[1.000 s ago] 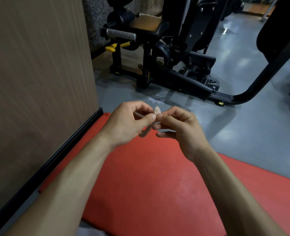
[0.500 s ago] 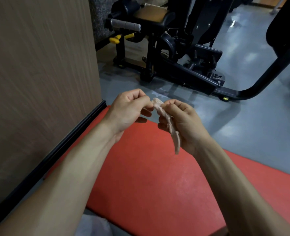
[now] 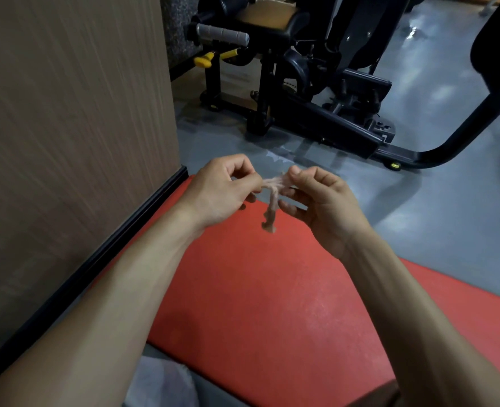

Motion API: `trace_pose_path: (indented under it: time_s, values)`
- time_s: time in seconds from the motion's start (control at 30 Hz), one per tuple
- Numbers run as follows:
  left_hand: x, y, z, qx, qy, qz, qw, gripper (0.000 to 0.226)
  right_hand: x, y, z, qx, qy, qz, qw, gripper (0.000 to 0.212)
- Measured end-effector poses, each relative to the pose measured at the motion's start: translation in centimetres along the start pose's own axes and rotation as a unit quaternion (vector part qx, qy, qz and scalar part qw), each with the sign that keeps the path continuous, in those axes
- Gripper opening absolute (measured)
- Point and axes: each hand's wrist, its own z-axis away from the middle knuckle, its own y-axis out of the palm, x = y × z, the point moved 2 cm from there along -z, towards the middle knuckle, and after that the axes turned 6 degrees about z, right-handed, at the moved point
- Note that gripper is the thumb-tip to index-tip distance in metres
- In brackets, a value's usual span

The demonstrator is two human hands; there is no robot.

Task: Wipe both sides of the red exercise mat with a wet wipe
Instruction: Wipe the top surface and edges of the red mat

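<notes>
Hands hold a crumpled wet wipe (image 3: 272, 198) above the red mat (image 3: 260, 304) on the floor, the left hand (image 3: 219, 192) and right hand (image 3: 322, 201) each pinching one end.

Dim indoor light, floor (image 3: 436, 224) glare, soft motion blur, wide-angle edge bending.

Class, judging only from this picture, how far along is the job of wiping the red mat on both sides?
Done: a wet wipe is out and held. In hand: the left hand and right hand each pinch it above the red mat, pulling the bunched, twisted wipe apart; one end dangles. Left: the wipe is not on the mat, so both sides seem to remain.
</notes>
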Motion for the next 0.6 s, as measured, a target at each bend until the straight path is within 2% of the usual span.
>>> trace_pose_path:
  time_s: [0.23,0.43,0.6]
  values:
    - [-0.2,0.5,0.1,-0.045,0.003,0.101,0.994,0.014,-0.2,0.8,-0.1,0.06,0.008,-0.076,0.995,0.019]
    - [-0.6,0.3,0.2,-0.139,0.012,0.102,0.985,0.018,-0.1,1.3,0.6,0.193,0.068,0.001,0.979,0.014]
    - [-0.2,0.7,0.2,-0.173,0.004,0.107,0.979,0.017,0.1,1.2,0.6,0.163,0.077,0.007,0.984,0.011]
